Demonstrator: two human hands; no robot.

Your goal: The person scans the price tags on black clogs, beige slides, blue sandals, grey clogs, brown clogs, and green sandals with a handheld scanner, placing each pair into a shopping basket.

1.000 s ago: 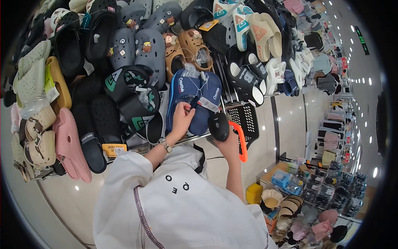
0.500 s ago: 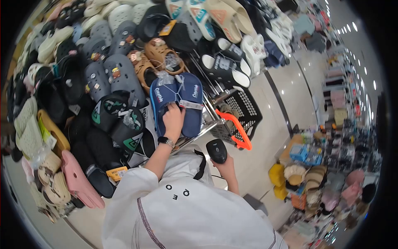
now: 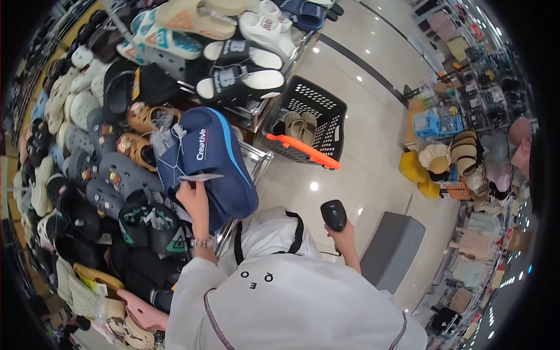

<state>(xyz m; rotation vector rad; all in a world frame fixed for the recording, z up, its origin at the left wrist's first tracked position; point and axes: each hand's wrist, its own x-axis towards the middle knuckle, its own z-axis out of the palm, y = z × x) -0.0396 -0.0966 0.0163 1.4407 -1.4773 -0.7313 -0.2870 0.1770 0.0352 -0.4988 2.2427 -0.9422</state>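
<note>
My left hand [image 3: 193,198] pinches the white tag [image 3: 201,177] tied to a pair of navy blue slides [image 3: 219,157]. The slides are raised and tilted over the shoe display, their soles side by side, with "Creative" on the strap of the nearer one. Clear plastic and a tie show at their top left. My right hand [image 3: 343,236] is wrapped round a black handheld scanner [image 3: 333,215], held apart from the shoes. Brown clogs [image 3: 135,149] lie just left of the slides.
Grey, white, black and pink shoes [image 3: 105,169] pile up on the left. A black basket [image 3: 315,102] with an orange handle holds beige shoes on the floor. A grey bench [image 3: 394,248] stands at the right, near hanging hats [image 3: 465,153] and goods racks.
The navy slides have been lifted and tilted by my left hand, which now grips their tag. The view has shifted, and the scanner in my right hand appears farther right.
</note>
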